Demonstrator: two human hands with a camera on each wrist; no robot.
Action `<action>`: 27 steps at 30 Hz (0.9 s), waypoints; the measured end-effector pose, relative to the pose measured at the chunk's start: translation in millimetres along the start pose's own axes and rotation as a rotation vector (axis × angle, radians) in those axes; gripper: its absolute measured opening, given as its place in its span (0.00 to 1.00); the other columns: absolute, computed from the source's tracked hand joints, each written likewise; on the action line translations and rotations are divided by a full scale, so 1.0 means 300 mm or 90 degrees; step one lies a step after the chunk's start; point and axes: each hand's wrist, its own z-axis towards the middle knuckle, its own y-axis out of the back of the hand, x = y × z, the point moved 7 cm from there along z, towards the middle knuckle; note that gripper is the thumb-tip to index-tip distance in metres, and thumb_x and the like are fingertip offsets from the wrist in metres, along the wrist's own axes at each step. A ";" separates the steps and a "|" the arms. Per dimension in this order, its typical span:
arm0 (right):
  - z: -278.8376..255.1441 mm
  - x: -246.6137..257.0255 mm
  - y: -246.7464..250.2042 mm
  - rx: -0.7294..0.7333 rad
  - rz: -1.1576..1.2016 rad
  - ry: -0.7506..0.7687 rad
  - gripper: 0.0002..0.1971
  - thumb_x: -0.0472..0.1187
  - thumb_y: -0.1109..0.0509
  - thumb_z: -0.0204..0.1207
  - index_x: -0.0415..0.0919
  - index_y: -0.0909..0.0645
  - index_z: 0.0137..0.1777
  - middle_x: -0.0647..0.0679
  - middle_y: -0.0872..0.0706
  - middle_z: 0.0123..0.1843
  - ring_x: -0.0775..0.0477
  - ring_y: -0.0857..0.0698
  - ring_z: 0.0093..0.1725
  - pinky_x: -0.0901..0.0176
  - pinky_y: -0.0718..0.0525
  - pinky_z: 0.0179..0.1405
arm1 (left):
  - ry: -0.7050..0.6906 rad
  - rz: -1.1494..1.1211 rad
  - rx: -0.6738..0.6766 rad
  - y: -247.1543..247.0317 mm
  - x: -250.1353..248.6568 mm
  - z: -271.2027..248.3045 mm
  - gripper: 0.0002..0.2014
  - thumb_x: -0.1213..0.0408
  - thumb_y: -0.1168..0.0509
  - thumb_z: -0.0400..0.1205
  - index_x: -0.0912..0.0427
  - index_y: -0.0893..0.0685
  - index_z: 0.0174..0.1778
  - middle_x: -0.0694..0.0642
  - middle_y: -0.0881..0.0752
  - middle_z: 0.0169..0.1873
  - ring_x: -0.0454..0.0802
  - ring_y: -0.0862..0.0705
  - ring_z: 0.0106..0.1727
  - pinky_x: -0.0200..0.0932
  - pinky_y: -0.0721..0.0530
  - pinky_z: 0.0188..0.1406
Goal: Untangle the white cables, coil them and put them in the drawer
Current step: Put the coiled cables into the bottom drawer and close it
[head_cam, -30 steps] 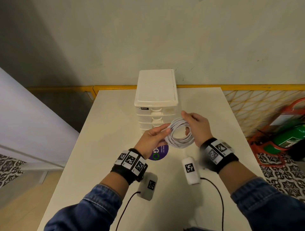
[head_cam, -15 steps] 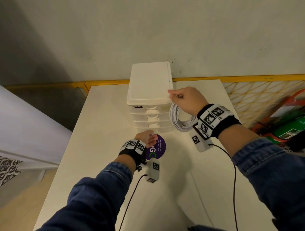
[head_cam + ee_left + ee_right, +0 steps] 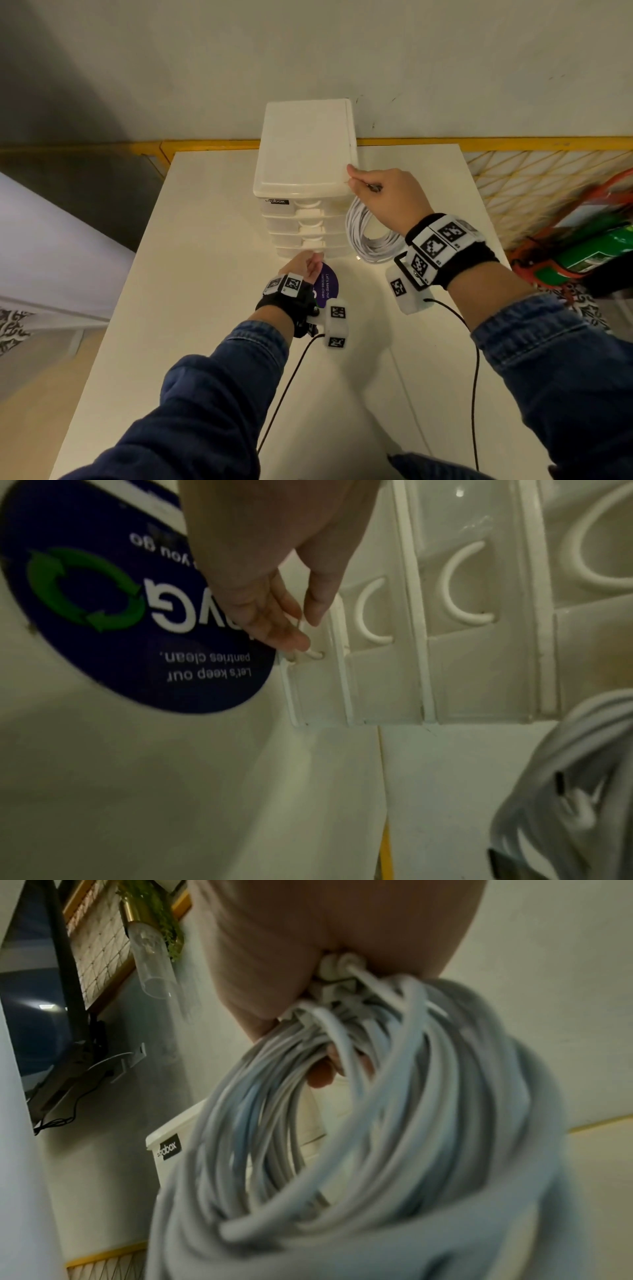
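We note left hand fingertips hooked on the bottom drawer handle; right hand grips coiled cables, hanging just right of it.

The head view looks down and forward from above the table, taking in both forearms and the drawer unit at the far edge. The left wrist view sits low and close to the drawer unit's front. The right wrist view looks up through the cable coil at the same unit, which all three views share.
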 end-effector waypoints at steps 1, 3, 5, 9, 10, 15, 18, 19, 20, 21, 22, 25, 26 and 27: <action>-0.001 -0.003 -0.002 -0.001 0.006 -0.003 0.16 0.49 0.37 0.81 0.51 0.20 0.67 0.48 0.13 0.61 0.49 0.14 0.56 0.63 0.20 0.55 | -0.001 -0.006 -0.002 0.002 0.003 0.005 0.09 0.71 0.41 0.85 0.66 0.21 0.39 0.55 0.13 0.26 0.41 0.16 0.23 0.28 0.20 0.24; 0.000 -0.009 -0.007 0.002 0.013 -0.004 0.16 0.50 0.37 0.81 0.51 0.20 0.67 0.49 0.14 0.63 0.51 0.15 0.59 0.62 0.20 0.60 | 0.000 -0.010 -0.011 0.012 0.013 0.022 0.11 0.71 0.39 0.83 0.64 0.23 0.34 0.52 0.17 0.15 0.39 0.20 0.14 0.27 0.22 0.20; 0.003 -0.015 -0.012 0.005 0.026 -0.005 0.16 0.50 0.36 0.80 0.51 0.20 0.67 0.49 0.15 0.64 0.51 0.16 0.62 0.57 0.20 0.65 | 0.006 -0.034 -0.015 0.018 0.020 0.026 0.09 0.71 0.38 0.83 0.66 0.21 0.36 0.55 0.15 0.19 0.42 0.19 0.17 0.30 0.19 0.20; 0.005 -0.021 -0.013 0.002 0.038 -0.006 0.17 0.50 0.36 0.80 0.52 0.20 0.66 0.48 0.12 0.59 0.49 0.14 0.58 0.51 0.18 0.63 | 0.018 -0.102 -0.002 0.004 0.030 0.041 0.09 0.72 0.40 0.84 0.67 0.22 0.38 0.59 0.20 0.32 0.49 0.25 0.29 0.39 0.18 0.29; 0.005 -0.021 -0.012 0.002 0.039 -0.006 0.17 0.51 0.36 0.80 0.52 0.20 0.67 0.49 0.12 0.59 0.49 0.14 0.57 0.51 0.18 0.63 | 0.015 -0.093 0.000 0.002 0.031 0.047 0.10 0.72 0.40 0.85 0.66 0.23 0.37 0.59 0.22 0.32 0.48 0.28 0.29 0.39 0.22 0.30; 0.003 -0.029 -0.016 0.000 0.053 -0.008 0.16 0.50 0.36 0.80 0.52 0.20 0.66 0.49 0.11 0.58 0.50 0.14 0.57 0.52 0.19 0.63 | -0.001 -0.020 -0.014 0.021 0.036 0.059 0.08 0.68 0.34 0.82 0.65 0.20 0.37 0.57 0.16 0.32 0.45 0.18 0.27 0.34 0.17 0.28; 0.008 -0.032 -0.019 0.000 0.057 -0.004 0.17 0.51 0.36 0.80 0.52 0.20 0.66 0.49 0.12 0.60 0.52 0.15 0.59 0.53 0.19 0.64 | -0.026 0.013 -0.034 0.033 0.028 0.051 0.08 0.69 0.30 0.79 0.65 0.20 0.36 0.56 0.13 0.25 0.42 0.16 0.19 0.34 0.17 0.23; 0.009 -0.033 -0.020 -0.004 0.058 -0.004 0.16 0.51 0.36 0.80 0.53 0.20 0.66 0.49 0.12 0.60 0.52 0.15 0.59 0.54 0.19 0.65 | -0.028 0.030 -0.036 0.039 0.028 0.046 0.08 0.69 0.30 0.79 0.66 0.20 0.35 0.55 0.13 0.23 0.42 0.16 0.19 0.35 0.17 0.25; 0.011 -0.035 -0.018 -0.008 0.060 -0.004 0.16 0.50 0.36 0.79 0.53 0.19 0.66 0.49 0.12 0.60 0.52 0.15 0.59 0.54 0.19 0.65 | -0.028 0.051 -0.036 0.047 0.030 0.040 0.09 0.70 0.30 0.79 0.66 0.20 0.34 0.55 0.14 0.21 0.42 0.16 0.18 0.36 0.17 0.28; 0.012 -0.035 -0.017 -0.012 0.065 -0.003 0.16 0.50 0.35 0.79 0.52 0.19 0.65 0.49 0.12 0.60 0.52 0.15 0.59 0.54 0.19 0.65 | -0.028 0.068 -0.032 0.056 0.033 0.028 0.11 0.70 0.32 0.80 0.67 0.20 0.32 0.55 0.15 0.18 0.42 0.17 0.16 0.37 0.18 0.32; 0.011 -0.034 -0.016 -0.016 0.068 -0.002 0.16 0.51 0.35 0.79 0.52 0.19 0.65 0.49 0.13 0.61 0.53 0.15 0.60 0.55 0.20 0.65 | -0.024 0.076 -0.023 0.065 0.039 0.009 0.11 0.72 0.33 0.81 0.68 0.21 0.31 0.54 0.16 0.16 0.42 0.18 0.16 0.38 0.19 0.34; 0.006 -0.030 -0.017 -0.025 0.069 0.000 0.16 0.51 0.35 0.80 0.51 0.19 0.65 0.50 0.14 0.62 0.54 0.16 0.61 0.59 0.21 0.65 | -0.005 0.074 0.015 0.101 0.075 -0.055 0.07 0.76 0.34 0.81 0.69 0.20 0.36 0.56 0.15 0.17 0.46 0.15 0.22 0.37 0.14 0.27; 0.004 -0.028 -0.017 -0.028 0.069 -0.002 0.16 0.50 0.35 0.80 0.51 0.19 0.66 0.49 0.14 0.62 0.54 0.16 0.62 0.60 0.21 0.65 | 0.001 0.082 0.025 0.118 0.089 -0.077 0.06 0.76 0.34 0.81 0.68 0.19 0.38 0.56 0.15 0.18 0.46 0.14 0.23 0.36 0.13 0.26; 0.002 -0.026 -0.018 -0.032 0.071 -0.003 0.16 0.50 0.36 0.80 0.51 0.19 0.66 0.49 0.14 0.63 0.53 0.17 0.62 0.60 0.21 0.66 | 0.005 0.092 0.030 0.137 0.103 -0.098 0.05 0.76 0.34 0.80 0.68 0.19 0.39 0.55 0.14 0.19 0.45 0.14 0.22 0.36 0.13 0.25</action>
